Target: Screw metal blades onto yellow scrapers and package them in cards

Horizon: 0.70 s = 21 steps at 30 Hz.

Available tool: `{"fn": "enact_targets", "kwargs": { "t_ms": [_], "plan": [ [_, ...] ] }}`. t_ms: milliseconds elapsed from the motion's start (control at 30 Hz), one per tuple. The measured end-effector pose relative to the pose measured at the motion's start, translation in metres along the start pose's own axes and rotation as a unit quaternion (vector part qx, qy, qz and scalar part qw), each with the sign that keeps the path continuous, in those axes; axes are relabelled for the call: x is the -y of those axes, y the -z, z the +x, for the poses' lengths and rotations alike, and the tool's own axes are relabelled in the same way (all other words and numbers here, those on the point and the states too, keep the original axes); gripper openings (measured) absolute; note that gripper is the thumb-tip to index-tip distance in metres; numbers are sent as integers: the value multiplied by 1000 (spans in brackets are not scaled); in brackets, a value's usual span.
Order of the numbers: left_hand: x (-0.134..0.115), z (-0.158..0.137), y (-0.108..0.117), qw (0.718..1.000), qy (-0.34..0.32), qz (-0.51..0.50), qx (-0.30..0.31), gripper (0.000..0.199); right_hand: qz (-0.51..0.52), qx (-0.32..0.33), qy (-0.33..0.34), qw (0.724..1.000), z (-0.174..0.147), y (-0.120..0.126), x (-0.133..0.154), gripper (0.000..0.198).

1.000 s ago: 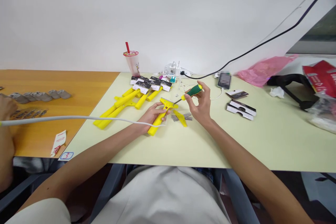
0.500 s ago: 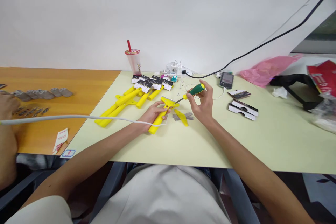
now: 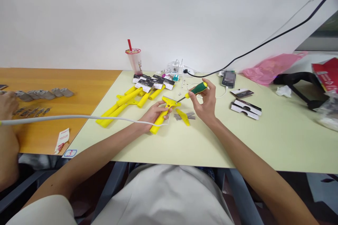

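Observation:
My left hand (image 3: 154, 115) is closed around a yellow scraper (image 3: 158, 123), whose wide head points away from me and bears a thin blade along its edge. In my right hand (image 3: 207, 103) is a screwdriver (image 3: 198, 89) with a green and yellow handle, gripped between thumb and fingers. Its tip meets the scraper's head near a screw, though the exact contact is too small to make out. Below the head, on the table, a loose yellow plate (image 3: 183, 116) lies across several grey metal blades (image 3: 190, 115).
Several yellow scrapers (image 3: 112, 115) with black-and-white cards (image 3: 144, 84) lie at left. Behind them stands a cup with a red straw (image 3: 136, 62). A phone (image 3: 228, 79), folded cards (image 3: 246, 109) and a pink bag (image 3: 271, 70) are to the right. A white cable (image 3: 79, 117) crosses my left forearm. Another person's hand (image 3: 7, 103) is far left.
My hands keep nearly the same pose, with the screwdriver still at the scraper's head. The right hand and screwdriver handle have shifted very slightly; the view has moved a little.

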<state>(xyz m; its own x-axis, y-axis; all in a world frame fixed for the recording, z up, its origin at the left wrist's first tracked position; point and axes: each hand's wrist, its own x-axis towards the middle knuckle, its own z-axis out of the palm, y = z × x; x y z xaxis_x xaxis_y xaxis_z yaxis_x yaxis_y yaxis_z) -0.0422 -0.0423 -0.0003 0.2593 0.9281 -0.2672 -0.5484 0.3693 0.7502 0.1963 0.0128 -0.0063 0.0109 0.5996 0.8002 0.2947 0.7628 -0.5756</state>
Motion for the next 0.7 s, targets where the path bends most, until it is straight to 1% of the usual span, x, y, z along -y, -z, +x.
{"fn": "enact_targets", "kwargs": {
  "t_ms": [133,433,700],
  "plan": [
    [-2,-1,-3,1000,4,-12,-12,50,1,1,-1,1000,1,1,-1,66],
    [-2,0,-3,1000,5,-16,-7,51,5,-2,10,1000,0,0,1,62],
    [-2,-2,-3,1000,0,-12,2,51,-9,24,9,1000,-2,0,3,65]
  ]
}}
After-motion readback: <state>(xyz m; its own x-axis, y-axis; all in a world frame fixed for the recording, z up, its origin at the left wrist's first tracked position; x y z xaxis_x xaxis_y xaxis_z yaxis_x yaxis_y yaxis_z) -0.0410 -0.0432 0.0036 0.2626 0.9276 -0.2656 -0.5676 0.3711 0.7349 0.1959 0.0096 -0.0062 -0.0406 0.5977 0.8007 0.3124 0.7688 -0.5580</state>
